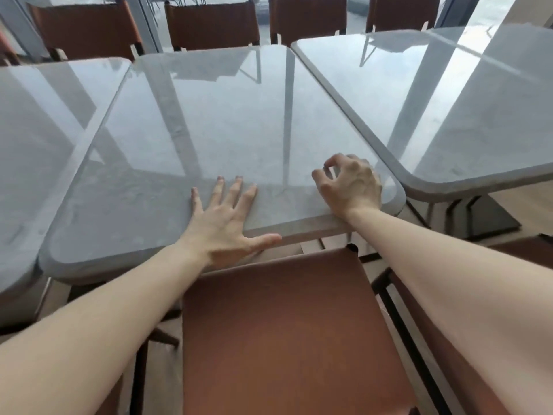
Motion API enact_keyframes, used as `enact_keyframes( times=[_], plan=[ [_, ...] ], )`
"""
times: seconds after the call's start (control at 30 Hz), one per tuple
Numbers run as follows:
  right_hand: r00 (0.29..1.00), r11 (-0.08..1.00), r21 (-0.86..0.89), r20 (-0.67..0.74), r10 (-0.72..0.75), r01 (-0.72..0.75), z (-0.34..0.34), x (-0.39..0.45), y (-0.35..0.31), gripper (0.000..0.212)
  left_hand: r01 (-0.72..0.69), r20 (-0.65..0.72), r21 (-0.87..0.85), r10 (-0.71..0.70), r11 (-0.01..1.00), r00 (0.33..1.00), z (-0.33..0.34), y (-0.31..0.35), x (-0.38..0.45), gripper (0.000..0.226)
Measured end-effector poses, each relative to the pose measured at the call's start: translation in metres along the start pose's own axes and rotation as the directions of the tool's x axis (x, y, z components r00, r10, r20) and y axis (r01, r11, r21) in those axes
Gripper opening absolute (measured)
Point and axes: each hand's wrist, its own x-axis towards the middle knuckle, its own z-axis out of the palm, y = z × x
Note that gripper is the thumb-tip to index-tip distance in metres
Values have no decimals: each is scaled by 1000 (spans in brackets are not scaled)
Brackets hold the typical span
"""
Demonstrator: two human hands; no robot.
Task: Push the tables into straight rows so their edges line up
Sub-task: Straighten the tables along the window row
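Observation:
Three glossy grey tables stand side by side. The middle table (209, 130) sits right in front of me, skewed so its near edge slants. My left hand (227, 223) lies flat on that near edge with fingers spread and the thumb along the rim. My right hand (350, 184) rests near the table's front right corner, fingers curled loosely above the top and holding nothing. The left table (45, 130) touches the middle one along its side. The right table (449, 100) meets it at the far corner, and its near edge lies farther back.
A brown leather chair (284, 333) stands just below my arms, tucked to the middle table. More brown chairs (209, 22) line the far side by the windows. The right table's dark pedestal base (478, 217) stands on the wooden floor. Another chair's edge (526, 250) shows at right.

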Motion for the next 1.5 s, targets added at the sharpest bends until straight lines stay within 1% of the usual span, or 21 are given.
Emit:
enact_keyframes(
  times=[0.03, 0.1, 0.2, 0.3, 0.37, 0.4, 0.47, 0.5, 0.53, 0.57, 0.7, 0.83, 1.1, 1.5],
  plan=[
    [1000, 1000, 2, -1, 1, -1, 0, 1, 2, 34, -31, 14, 56, 30, 998, 999, 0, -7, -6, 123],
    [1000, 1000, 13, -18, -18, 18, -1, -1, 1, 33, -61, -8, 145, 63, 988, 998, -1, -21, -14, 121],
    [998, 997, 64, -52, -38, 41, -2, -3, 2, 32, -87, 0, 121, 88, 989, 996, -1, -31, -11, 118],
    [987, 982, 98, -48, -154, 158, -2, -8, 3, 37, -100, -23, 60, 102, 993, 995, 1, -34, -8, 117],
    [958, 958, 46, 39, -286, 284, -2, -15, 6, 51, -102, -16, 48, 103, 994, 995, 1, -38, -8, 116],
    [926, 934, 0, 126, -354, 357, -2, -18, 9, 62, -104, -14, 39, 104, 994, 994, 1, -40, -9, 115],
    [833, 856, -132, 342, -435, 500, -4, -24, 19, 89, -118, -23, 14, 119, 993, 993, 1, -39, -10, 114],
    [792, 800, -205, 411, -453, 564, -4, -24, 22, 103, -121, -23, 6, 121, 993, 992, 0, -39, -10, 116],
    [768, 754, -258, 439, -466, 604, -3, -24, 25, 114, -121, -19, 6, 121, 993, 993, -1, -39, -10, 117],
    [762, 726, -289, 432, -483, 624, -1, -25, 27, 120, -117, -18, 9, 117, 993, 993, -2, -39, -10, 117],
    [770, 709, -305, 325, -549, 635, 7, -22, 29, 124, -126, -55, 1, 126, 992, 991, 3, -42, -9, 115],
    [758, 698, -297, 275, -591, 652, 14, -19, 33, 122, -135, -58, 7, 135, 991, 989, 5, -45, -7, 112],
    [749, 698, -277, 299, -591, 660, 13, -17, 32, 121, -151, -96, -26, 148, 988, 984, 8, -47, -5, 110],
    [757, 694, -304, 294, -583, 653, 12, -16, 30, 121, -172, -104, 0, 171, 985, 980, 7, -50, -3, 107]
  ],
)
